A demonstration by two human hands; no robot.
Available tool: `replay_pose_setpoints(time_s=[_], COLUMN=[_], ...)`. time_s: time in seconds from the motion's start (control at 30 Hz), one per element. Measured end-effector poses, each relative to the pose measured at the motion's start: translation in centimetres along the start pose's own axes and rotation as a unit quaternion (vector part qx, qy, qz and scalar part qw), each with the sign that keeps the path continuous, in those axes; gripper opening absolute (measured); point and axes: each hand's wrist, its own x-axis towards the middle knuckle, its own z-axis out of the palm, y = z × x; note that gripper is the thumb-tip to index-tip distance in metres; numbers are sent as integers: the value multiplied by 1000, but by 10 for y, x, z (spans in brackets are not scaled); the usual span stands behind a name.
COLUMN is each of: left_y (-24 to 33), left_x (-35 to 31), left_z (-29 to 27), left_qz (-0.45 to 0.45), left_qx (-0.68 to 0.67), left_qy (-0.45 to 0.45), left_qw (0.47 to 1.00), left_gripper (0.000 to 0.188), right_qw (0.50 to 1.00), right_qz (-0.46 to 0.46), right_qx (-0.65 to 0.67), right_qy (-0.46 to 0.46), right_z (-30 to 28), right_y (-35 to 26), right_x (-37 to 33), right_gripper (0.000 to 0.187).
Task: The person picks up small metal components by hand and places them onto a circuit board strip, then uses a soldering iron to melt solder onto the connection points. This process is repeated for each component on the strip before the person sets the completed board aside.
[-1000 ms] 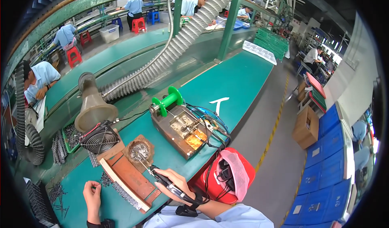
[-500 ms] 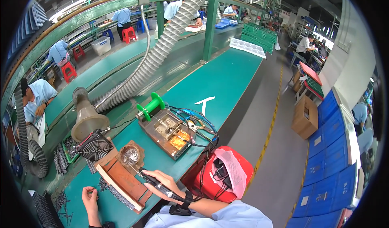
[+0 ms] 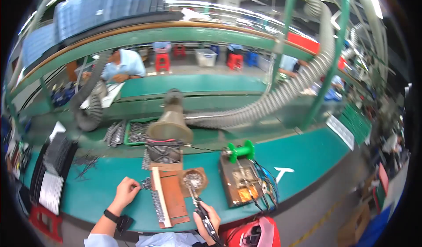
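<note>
Black soldering iron (image 3: 198, 203) clamped in right hand (image 3: 210, 218); left hand (image 3: 125, 192) fingers pinch small parts (image 3: 146, 184) (blurred).

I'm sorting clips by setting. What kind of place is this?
Likely a factory soldering line: a soldering iron in the right hand, a fume extraction hose over the green workbench, and other workers seated at benches behind.

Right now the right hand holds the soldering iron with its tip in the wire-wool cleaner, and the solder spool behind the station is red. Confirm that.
Not quite: the solder spool is green, not red, as the head view shows. The rest stands: the right hand holds the soldering iron with its tip in the wire-wool cleaner.
</note>
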Motion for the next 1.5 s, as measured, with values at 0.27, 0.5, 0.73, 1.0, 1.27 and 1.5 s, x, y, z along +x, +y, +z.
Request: replay_pose_setpoints(time_s=[0.27,0.5,0.73,1.0,1.27,1.5], left_y=[-10,-29,-32,-31,-18,12], left_x=[-6,-9,-7,-5,-15,-52], left_z=[3,14,16,4,-6,-11], left_qz=[98,71,0,-30,-21,-89], left_qx=[14,-13,-182,-186,-278,-478], left_qy=[17,64,86,62,45,-10], left_qw=[995,995,980,980,959,874], left_gripper=[6,5,7,10,11,13], right_qw=[998,996,988,987,988,991], right_qz=[12,53,16,-29,-2,34], right_qx=[33,-1,-136,-140,-135,-116], right_qy=[44,76,70,73,74,61], right_z=[8,20,22,35,37,34], right_y=[16,0,-27,-47,-47,-37], right_x=[-3,-5,-6,-4,-2,-5], right_gripper=[40,39,38,35,33,34])
